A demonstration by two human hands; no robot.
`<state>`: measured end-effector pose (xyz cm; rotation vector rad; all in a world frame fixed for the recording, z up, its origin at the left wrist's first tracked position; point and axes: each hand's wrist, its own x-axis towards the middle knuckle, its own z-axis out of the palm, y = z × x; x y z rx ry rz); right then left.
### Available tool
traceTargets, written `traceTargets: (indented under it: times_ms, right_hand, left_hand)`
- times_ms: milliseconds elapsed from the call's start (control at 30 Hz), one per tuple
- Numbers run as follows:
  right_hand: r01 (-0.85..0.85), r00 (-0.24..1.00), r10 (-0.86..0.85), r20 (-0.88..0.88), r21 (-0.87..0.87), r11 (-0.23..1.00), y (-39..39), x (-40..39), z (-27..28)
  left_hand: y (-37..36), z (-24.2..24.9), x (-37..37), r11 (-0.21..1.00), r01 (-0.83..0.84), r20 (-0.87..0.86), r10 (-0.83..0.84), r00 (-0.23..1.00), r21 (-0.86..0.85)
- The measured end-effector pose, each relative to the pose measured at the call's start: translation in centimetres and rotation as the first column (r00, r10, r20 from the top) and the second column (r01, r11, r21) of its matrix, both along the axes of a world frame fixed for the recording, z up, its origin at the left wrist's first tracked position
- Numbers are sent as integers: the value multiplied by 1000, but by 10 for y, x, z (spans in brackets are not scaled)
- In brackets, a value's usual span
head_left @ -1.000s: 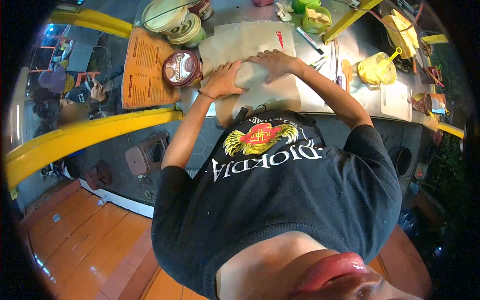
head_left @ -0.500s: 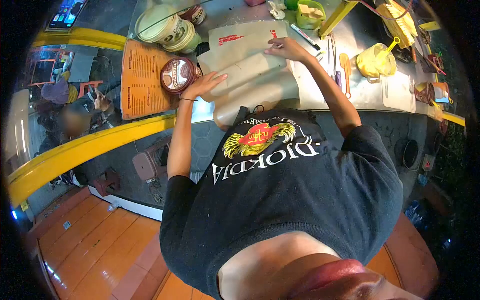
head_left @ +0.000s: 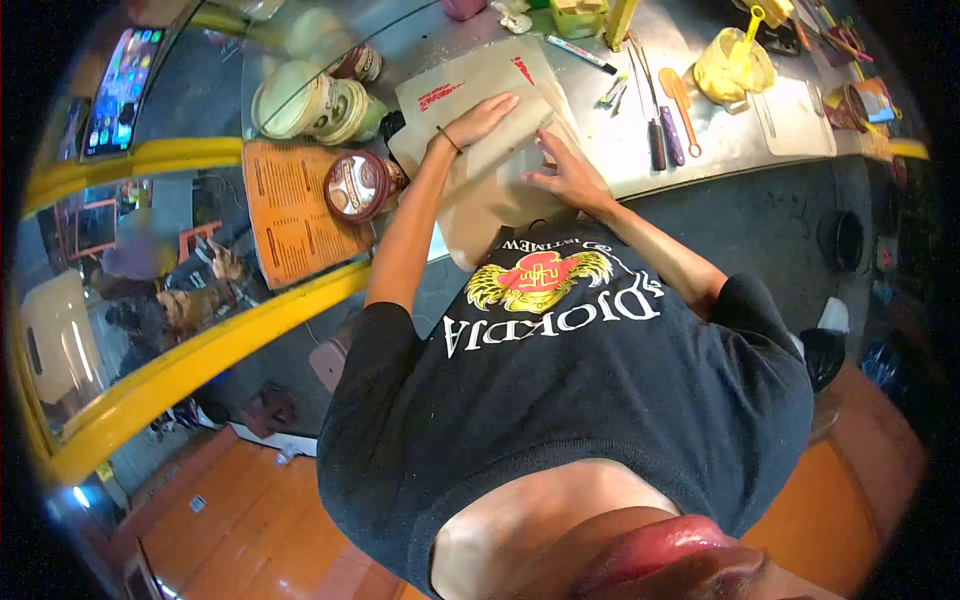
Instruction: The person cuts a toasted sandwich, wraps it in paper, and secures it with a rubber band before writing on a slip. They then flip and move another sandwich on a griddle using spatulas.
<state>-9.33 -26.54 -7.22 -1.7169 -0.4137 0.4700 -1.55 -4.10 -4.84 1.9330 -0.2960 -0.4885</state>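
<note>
Brown wrapping paper (head_left: 490,195) with red print lies in front of my body, its near part curving over the table edge. A fold or overlapping layer runs across its middle. My left hand (head_left: 482,121) lies flat on the paper with its fingers stretched out towards the upper right. Close by, at the paper's right side, is my right hand (head_left: 570,175). Its thumb and fingers are apart and nothing shows between them. A brown-lidded tub (head_left: 359,187) stands just left of my left forearm.
An orange menu sheet (head_left: 290,215) and pale tubs (head_left: 295,100) are at left. Right of the paper lie a marker (head_left: 581,54), a purple-handled knife (head_left: 671,136) and an orange spatula (head_left: 678,95). Beyond is a container of yellow spread (head_left: 735,68). A yellow frame bar (head_left: 200,350) crosses the left.
My left hand has moved from the paper's left side onto its middle. My right hand has come down nearer my body. The paper's raised waves look flatter, and the view has shifted.
</note>
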Motion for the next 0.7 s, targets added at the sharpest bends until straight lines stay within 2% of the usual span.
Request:
traceTargets:
  times_ms: [67,100,167,200,267,333,400,433,467,533,567,600,667,700]
  right_hand:
    - [96,987,-109,122,113,989,11,-2,-10]
    - [113,985,-126,116,117,987,13,-1,-13]
    - [127,978,-136,158,65,990,17,9,-18]
    - [138,977,-147,154,70,988,16,19,-23]
    - [43,976,-36,213,-28,999,8,35,-38]
    - [32,981,-35,189,18,999,5,41,-27]
    - [164,985,-148,-88,219,962,1,39,-12]
    - [247,969,-230,-95,268,931,3,34,-13]
    - [249,968,-233,-89,273,929,5,33,-10]
    - [117,961,-162,223,203,972,5,28,-14]
    - [77,958,-85,275,38,996,3,26,-16]
    - [86,958,-94,271,42,995,2,26,-16]
    - [83,916,-30,401,-115,990,-1,32,-17]
    - [88,917,-36,397,-114,990,-1,35,-17]
  left_hand:
    - [0,-11,3,995,98,-46,-97,994,19]
    - [-2,-12,6,993,115,-51,-114,992,23]
    - [-3,-13,12,976,129,-66,-119,991,173]
    - [-6,-9,10,974,139,-69,-129,989,178]
    - [-14,3,2,984,11,133,-35,991,178]
    - [-18,10,2,988,19,161,-44,986,154]
    - [-21,13,1,992,25,191,-49,980,126]
    - [-21,14,1,992,32,217,-59,974,124]
    - [-22,15,4,992,39,246,-69,967,123]
    - [-20,13,4,985,17,276,-64,959,169]
    - [-19,12,5,978,-6,304,-60,951,211]
    - [-18,12,4,977,3,300,-69,951,215]
    - [-18,13,3,893,-2,446,-223,867,450]
    - [-21,17,0,911,0,443,-200,874,412]
